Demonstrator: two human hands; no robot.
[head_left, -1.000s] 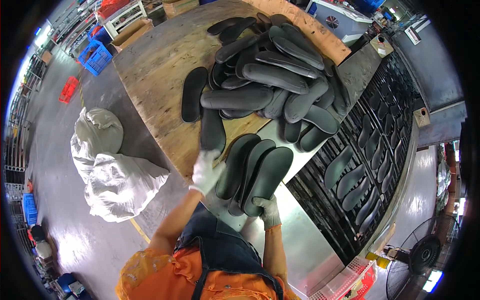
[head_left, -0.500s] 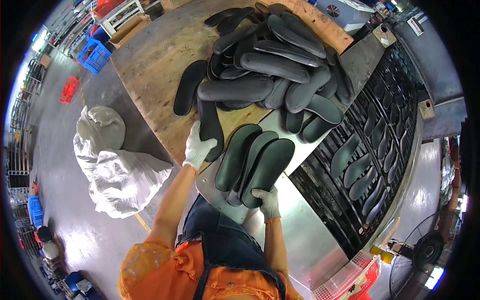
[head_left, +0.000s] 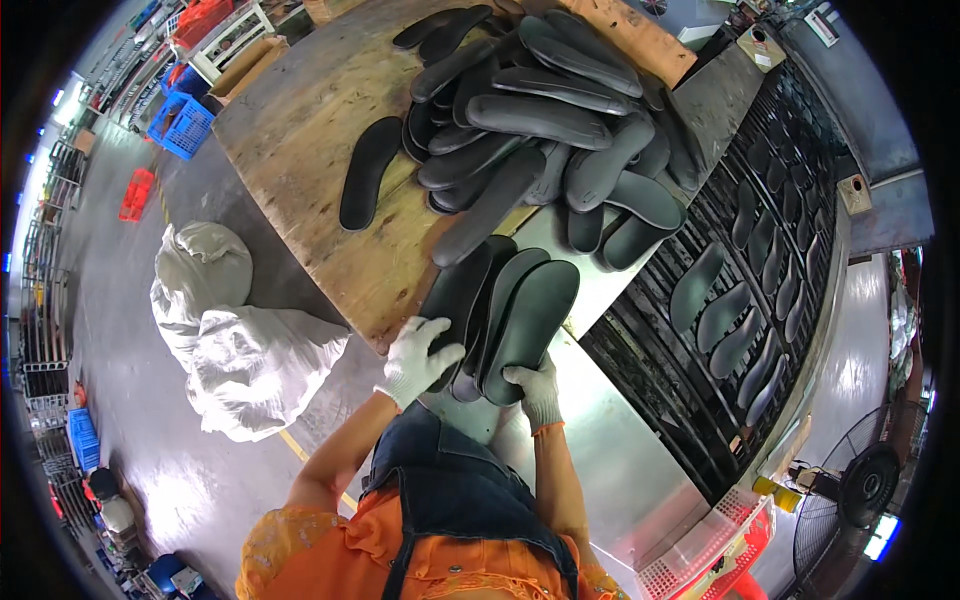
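My right hand [head_left: 536,392], in a white knitted glove, grips the lower end of a dark insole [head_left: 532,325] at the front of a fanned bunch, thumb on its face. At the bunch's left side, my gloved left hand [head_left: 416,360] is closed on the lower part of another dark insole [head_left: 455,295]; its fingers hide that end. Both hands are over the metal sheet at the table's near corner. Just beyond them, a heap of black insoles [head_left: 540,120] covers much of the wooden table [head_left: 290,190], one long insole [head_left: 490,208] sloping toward the bunch.
To the right runs a black slatted conveyor [head_left: 640,400] carrying spaced insoles [head_left: 697,288]. A white sack [head_left: 255,360] lies on the floor at left. Near the lower right are a pink-and-red basket [head_left: 705,540] and a fan [head_left: 865,487]. One insole [head_left: 368,175] lies apart on the table's left.
My left hand has brought an insole from the heap's near edge to the left side of the bunch. One heap insole has swung to slope toward me. My right hand keeps its grip.
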